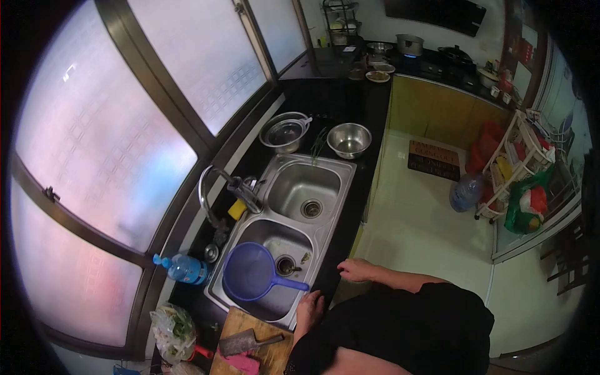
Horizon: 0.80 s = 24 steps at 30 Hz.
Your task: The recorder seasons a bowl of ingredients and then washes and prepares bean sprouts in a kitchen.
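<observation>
My left hand (310,309) rests at the front edge of the double steel sink (321,230), just below the handle tip of a blue plastic water ladle (249,272). Nothing shows in its slightly bent fingers. The ladle sits in the nearer basin, its handle reaching over the rim. Beside its drain lie a few vegetable scraps (305,258). My right hand (357,270) hangs off the counter's front edge, fingers loosely curled and palm hidden. Left of my left hand, a cleaver (238,343) and a pink cloth (243,363) lie on a wooden cutting board (276,357).
Past the sink stand a steel bowl (349,139), nested basins (276,146) and green stalks (319,144). A tap (243,193), yellow sponge (237,209), blue bottle (188,269) and bag of vegetables (173,330) line the window side. Across the room, a pot (409,45) sits over a blue flame.
</observation>
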Each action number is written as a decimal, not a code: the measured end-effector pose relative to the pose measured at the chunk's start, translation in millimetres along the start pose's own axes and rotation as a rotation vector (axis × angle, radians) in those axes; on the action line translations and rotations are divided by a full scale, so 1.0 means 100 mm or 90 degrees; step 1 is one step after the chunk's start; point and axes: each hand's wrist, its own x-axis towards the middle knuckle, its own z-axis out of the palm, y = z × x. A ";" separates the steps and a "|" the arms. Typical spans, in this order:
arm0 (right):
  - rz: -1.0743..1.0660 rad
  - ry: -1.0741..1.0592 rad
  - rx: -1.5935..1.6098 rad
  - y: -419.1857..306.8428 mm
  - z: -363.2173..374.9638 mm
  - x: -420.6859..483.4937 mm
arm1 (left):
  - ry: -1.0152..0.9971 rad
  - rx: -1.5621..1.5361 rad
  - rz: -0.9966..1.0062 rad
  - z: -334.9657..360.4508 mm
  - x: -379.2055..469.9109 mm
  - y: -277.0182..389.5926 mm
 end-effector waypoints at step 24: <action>-0.024 -0.333 0.296 2.80 -1.10 -0.14 | -0.299 -0.065 -0.025 1.58 2.27 1.57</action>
